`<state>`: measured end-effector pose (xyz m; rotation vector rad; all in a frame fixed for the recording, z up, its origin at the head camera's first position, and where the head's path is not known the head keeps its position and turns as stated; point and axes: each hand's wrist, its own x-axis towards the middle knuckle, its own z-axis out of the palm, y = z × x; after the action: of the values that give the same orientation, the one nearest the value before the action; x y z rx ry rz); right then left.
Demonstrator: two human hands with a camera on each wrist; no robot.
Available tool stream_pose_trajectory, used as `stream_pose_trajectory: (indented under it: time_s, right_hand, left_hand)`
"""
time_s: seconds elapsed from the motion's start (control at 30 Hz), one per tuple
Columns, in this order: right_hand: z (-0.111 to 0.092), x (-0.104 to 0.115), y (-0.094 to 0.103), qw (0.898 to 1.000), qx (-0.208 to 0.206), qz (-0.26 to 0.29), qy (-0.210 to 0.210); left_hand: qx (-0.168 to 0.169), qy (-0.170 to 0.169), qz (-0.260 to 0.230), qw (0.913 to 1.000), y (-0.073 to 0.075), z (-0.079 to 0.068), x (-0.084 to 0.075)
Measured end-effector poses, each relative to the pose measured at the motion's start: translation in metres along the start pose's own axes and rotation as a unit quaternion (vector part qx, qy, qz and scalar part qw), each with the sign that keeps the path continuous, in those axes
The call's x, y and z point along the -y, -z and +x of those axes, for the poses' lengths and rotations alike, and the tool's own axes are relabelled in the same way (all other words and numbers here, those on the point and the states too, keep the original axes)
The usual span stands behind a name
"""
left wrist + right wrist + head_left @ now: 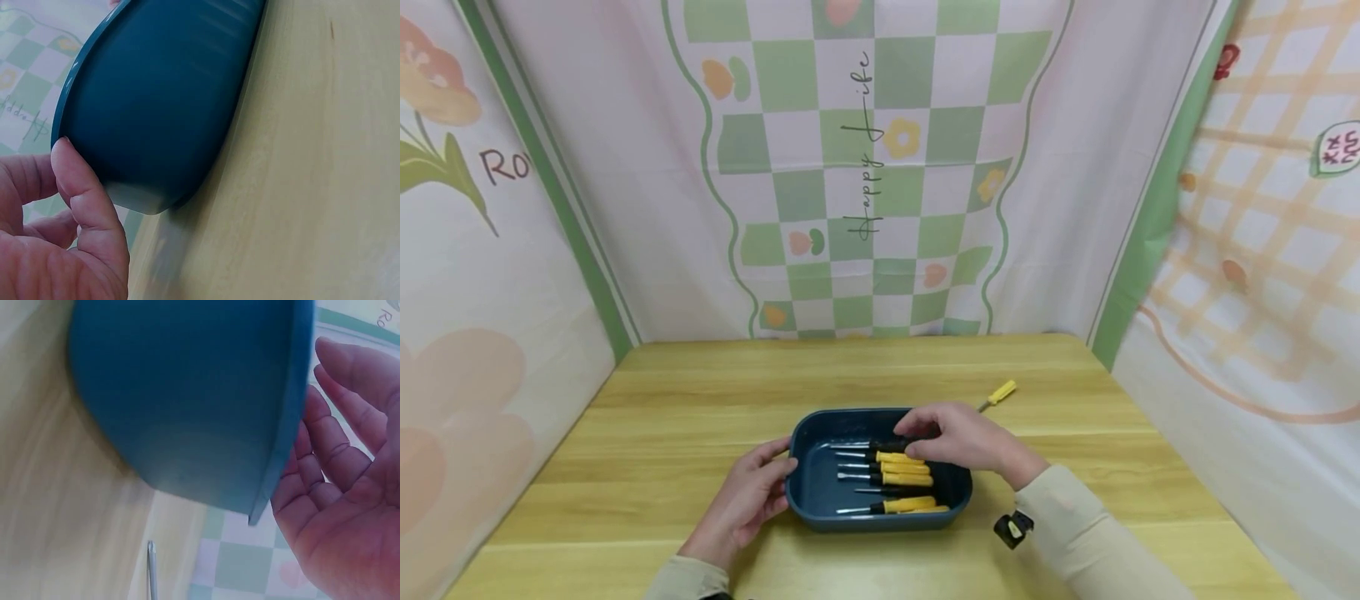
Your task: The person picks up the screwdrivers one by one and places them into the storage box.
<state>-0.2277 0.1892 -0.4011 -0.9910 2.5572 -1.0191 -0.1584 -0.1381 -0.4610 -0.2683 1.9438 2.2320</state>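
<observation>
A dark blue rectangular basin (pixel 812 479) stands on the table with several screwdrivers (pixel 906 480) lying in it, most with yellow and black handles. My left hand (pixel 748 500) pinches the basin's left end, thumb at the rim; the left wrist view shows the thumb (pixel 84 187) against the outer wall. Over the basin's right part is my right hand (pixel 962 437), fingers bent and thumb apart, above a dark-handled screwdriver (pixel 880 446). In the right wrist view, nothing shows between its thumb and fingers, though some fingers are partly hidden by the rim.
Another yellow-handled screwdriver (pixel 1002 392) lies on the wooden table (pixel 700 383) behind the basin's right end, its shaft partly hidden by my right hand. Patterned curtains (pixel 850 183) hang at the back and both sides. A black strap piece (pixel 1013 529) hangs by my right sleeve.
</observation>
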Motion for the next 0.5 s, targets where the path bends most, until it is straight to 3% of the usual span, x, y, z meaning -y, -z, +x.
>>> stream_pose_trajectory:
  time_s: [0.5]
  right_hand:
    - [-0.007,-0.014,0.023,0.997,-0.070,0.002,-0.015]
  left_hand:
    - [0.003,-0.004,0.000,1.0000,0.001,0.001,0.001]
